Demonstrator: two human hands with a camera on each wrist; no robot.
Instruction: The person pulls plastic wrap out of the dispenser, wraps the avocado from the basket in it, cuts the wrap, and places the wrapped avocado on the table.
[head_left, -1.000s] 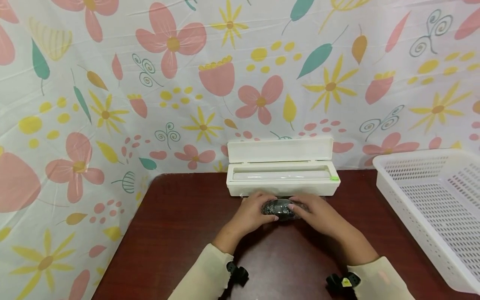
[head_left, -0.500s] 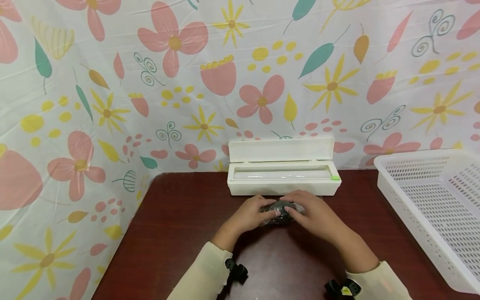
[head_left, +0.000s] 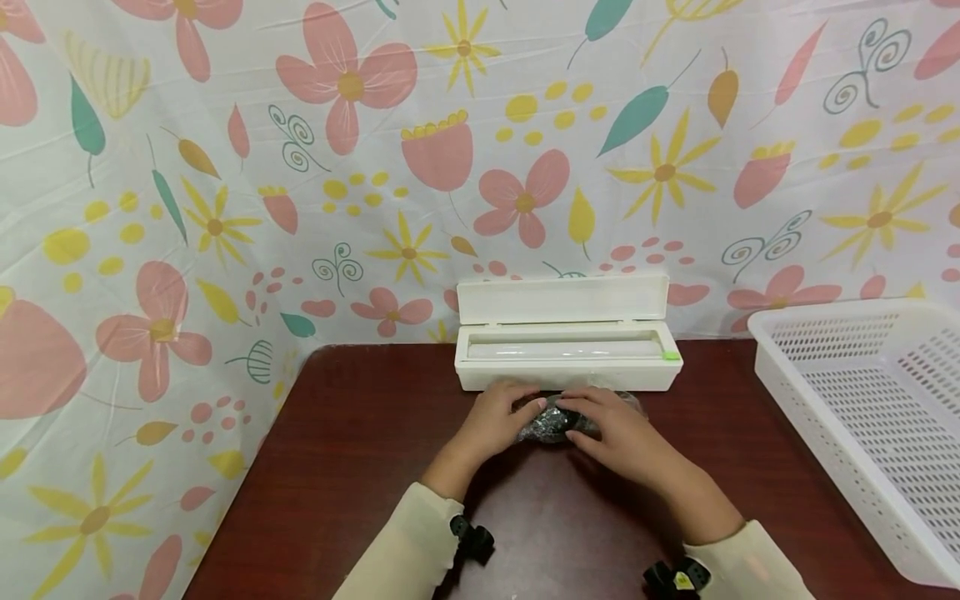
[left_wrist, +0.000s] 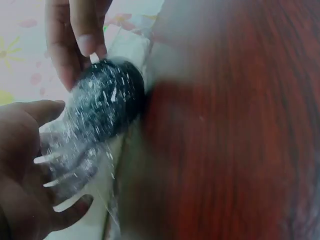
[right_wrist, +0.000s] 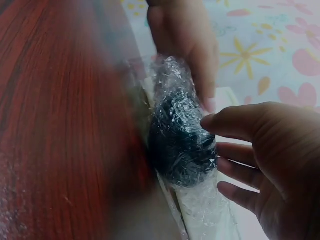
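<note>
A dark rounded object (head_left: 553, 423), its kind hidden under crinkled cling film, sits between both hands at the front of the white box. My left hand (head_left: 491, 421) is at its left end; in the left wrist view, loose film (left_wrist: 75, 162) lies across that hand's spread fingers, with the thumb apart from the object. My right hand (head_left: 626, 437) holds the object's right side, the thumb on the near side and the fingers over the top. More film trails off both ends of the bundle, as the right wrist view shows, with clear film (right_wrist: 205, 210) at the lower end.
Behind the hands stands a long white cling film box (head_left: 567, 375), lid raised, a roll inside and a green tab at its right end. A white perforated basket (head_left: 825, 433) occupies the right side of the dark red table (head_left: 360, 450). Flower-printed cloth (head_left: 300, 208) hangs behind.
The wrapped object has turned and shifted slightly left between the hands. My left hand has moved a little up and loosened around it; my right fingers have shifted over it.
</note>
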